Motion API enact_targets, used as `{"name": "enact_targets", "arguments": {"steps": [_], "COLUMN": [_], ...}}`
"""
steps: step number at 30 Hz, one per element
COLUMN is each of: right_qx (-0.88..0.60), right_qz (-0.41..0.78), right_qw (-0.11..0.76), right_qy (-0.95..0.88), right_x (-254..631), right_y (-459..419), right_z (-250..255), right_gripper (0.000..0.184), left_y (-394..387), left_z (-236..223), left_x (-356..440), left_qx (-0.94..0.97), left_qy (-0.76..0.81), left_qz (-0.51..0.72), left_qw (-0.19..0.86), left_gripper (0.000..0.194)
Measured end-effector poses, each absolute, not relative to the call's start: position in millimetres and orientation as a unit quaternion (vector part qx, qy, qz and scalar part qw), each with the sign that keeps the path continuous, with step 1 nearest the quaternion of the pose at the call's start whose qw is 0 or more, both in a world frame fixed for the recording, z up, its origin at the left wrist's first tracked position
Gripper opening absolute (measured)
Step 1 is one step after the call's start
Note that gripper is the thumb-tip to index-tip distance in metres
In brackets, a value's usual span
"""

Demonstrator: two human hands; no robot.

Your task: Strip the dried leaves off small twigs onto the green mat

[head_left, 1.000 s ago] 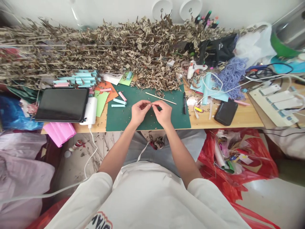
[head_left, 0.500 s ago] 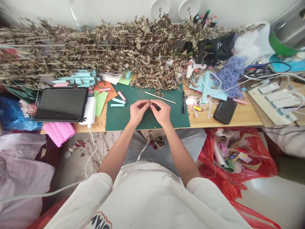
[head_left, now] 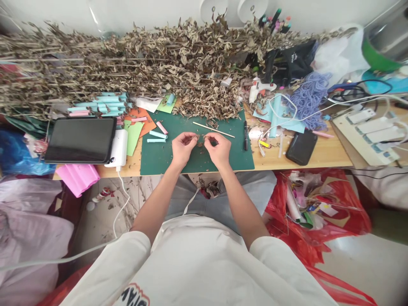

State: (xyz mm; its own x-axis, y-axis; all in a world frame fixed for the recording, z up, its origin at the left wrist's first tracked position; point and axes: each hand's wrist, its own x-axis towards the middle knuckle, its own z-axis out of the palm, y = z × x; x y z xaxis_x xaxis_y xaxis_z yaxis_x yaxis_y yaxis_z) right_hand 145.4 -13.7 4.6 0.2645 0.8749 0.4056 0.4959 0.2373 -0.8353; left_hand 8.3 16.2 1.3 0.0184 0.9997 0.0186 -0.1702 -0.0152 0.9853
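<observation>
My left hand and my right hand are over the green cutting mat, a small gap between them. Both have thumb and fingers pinched together on small brown bits that look like dried leaf. Brown crumbs show on the mat between and below the fingertips. Just beyond my hands lies a thin wooden stick. A heap of crumbled dried leaves covers the mat's far edge. Left of my left hand are light blue paper rolls and a pink roll. A black pen lies at the mat's right.
Dried leafy stalks stretch along the back. A tablet leans over a white power bank on the left. On the right are a glue gun, blue yarn, a black phone-like case and a power strip.
My fingertips were together half a second ago and have now drawn apart. Crumbled brown bits show between them.
</observation>
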Motion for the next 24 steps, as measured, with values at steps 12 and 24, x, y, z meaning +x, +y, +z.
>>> {"name": "enact_targets", "arguments": {"steps": [12,24], "right_qx": [-0.558,-0.594], "right_qz": [0.207,0.170], "right_qw": [0.524,0.552], "right_qy": [-0.609,-0.560], "right_x": [145.1,145.8], "right_y": [-14.5,-14.5], "right_z": [7.6,5.4], "right_gripper": [0.014,0.009], "left_y": [17.6,16.6], "left_z": [-1.4,-2.2], "left_x": [7.1,8.6], "left_qx": [0.482,0.475], "left_qy": [0.413,0.439], "left_qz": [0.519,0.543], "left_qw": [0.572,0.535], "left_gripper": [0.023,0.020]}}
